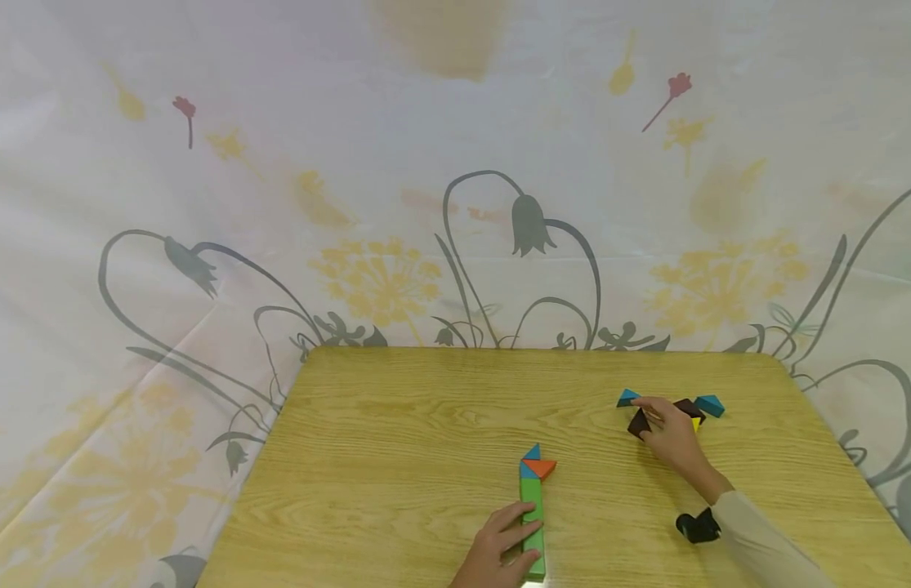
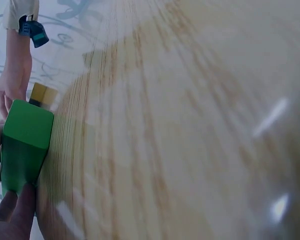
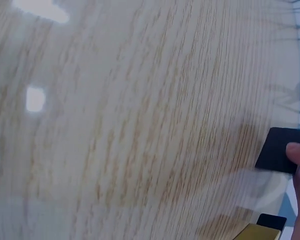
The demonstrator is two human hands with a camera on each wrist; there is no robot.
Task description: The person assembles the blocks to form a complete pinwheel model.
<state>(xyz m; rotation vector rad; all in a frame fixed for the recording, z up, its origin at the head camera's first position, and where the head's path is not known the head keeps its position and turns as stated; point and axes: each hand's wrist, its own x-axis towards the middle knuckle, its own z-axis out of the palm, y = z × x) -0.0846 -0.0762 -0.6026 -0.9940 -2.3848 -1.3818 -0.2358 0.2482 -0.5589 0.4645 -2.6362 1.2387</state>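
Green block [image 1: 532,490] under a left hand [image 1: 495,549], dark block [image 1: 637,423] in a right hand [image 1: 672,441]

A wood-grain table [image 1: 396,425], glossy in the wrist views, stands before a pale sheet [image 1: 352,122] printed with grey and yellow flowers. The left hand rests its spread fingers on the green block near the table's front; blue triangles [image 1: 532,452] and an orange triangle [image 1: 543,467] sit at its far end. Farther right, the right hand pinches the dark block, its thumb visible in the right wrist view. That hand partly hides a yellow block [image 3: 257,234]; blue wedges [image 1: 710,405] lie nearby. The left wrist view alone shows the green block's flat end.
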